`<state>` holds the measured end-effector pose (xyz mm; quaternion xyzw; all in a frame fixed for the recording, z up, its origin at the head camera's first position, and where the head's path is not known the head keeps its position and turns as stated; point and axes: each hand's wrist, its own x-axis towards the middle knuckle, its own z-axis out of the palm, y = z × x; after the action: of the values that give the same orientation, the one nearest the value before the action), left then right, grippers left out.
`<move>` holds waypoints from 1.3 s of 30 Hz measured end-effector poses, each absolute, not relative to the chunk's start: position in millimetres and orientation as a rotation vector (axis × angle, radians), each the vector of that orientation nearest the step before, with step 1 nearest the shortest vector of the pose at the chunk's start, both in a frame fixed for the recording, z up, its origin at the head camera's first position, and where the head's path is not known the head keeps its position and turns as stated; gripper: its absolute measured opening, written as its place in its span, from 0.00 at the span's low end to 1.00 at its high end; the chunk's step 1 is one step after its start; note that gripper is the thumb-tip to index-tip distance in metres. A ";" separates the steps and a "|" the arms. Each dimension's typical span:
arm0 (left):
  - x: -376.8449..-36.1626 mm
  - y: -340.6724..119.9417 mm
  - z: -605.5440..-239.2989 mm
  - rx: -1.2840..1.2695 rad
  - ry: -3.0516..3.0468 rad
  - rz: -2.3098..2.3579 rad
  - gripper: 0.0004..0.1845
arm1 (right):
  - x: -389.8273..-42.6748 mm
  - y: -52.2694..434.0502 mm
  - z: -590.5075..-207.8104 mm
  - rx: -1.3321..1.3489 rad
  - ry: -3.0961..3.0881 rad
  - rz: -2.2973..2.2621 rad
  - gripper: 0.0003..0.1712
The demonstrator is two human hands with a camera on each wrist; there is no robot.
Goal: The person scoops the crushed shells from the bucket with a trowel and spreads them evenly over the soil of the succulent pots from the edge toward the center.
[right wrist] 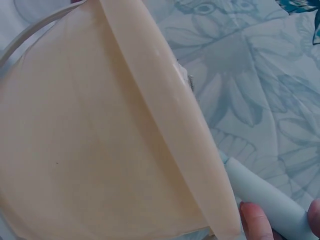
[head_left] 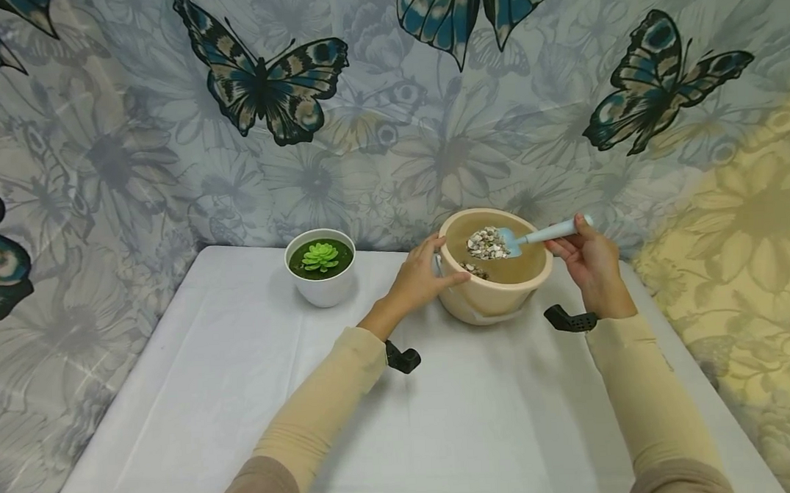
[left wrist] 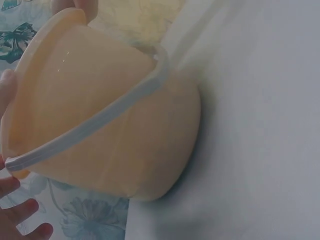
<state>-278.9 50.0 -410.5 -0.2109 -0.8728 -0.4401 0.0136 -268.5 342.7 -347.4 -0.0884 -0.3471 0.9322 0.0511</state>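
Observation:
A beige plastic bucket (head_left: 503, 297) with a white handle (left wrist: 95, 122) stands tilted toward me on the white table (head_left: 256, 400). My left hand (head_left: 423, 275) grips its near-left rim, thumb over the edge. My right hand (head_left: 587, 256) holds a light-blue scoop (head_left: 540, 234) by its handle. The scoop's blade is inside the bucket and carries a heap of small pebbles (head_left: 487, 242). More pebbles lie lower in the bucket. The wrist views show the bucket's outer wall (right wrist: 100, 150) close up, plus the scoop handle (right wrist: 270, 200) in my right fingers.
A white pot (head_left: 321, 268) with a green succulent on dark soil stands left of the bucket near the back edge. A butterfly-patterned cloth (head_left: 296, 96) hangs behind and on both sides of the table.

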 end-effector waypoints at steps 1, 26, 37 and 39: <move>-279.5 48.5 -410.9 -0.661 -2.719 -1.379 0.47 | -268.3 342.1 -347.7 -0.268 -1.056 2.834 0.07; -280.1 46.6 -409.6 -0.659 -2.743 -1.343 0.49 | -271.2 339.3 -347.9 -0.200 -1.012 2.859 0.07; -278.9 44.5 -409.0 -0.660 -2.744 -1.333 0.47 | -270.8 337.3 -345.9 -0.185 -0.996 2.853 0.07; -278.4 44.2 -409.3 -0.663 -2.746 -1.335 0.47 | -270.4 337.3 -346.1 -0.194 -0.994 2.848 0.07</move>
<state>-278.4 44.2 -409.3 -0.2121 -0.8789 -0.4273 0.0086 -270.4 337.3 -346.1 -0.0641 -0.3283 0.9405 0.0594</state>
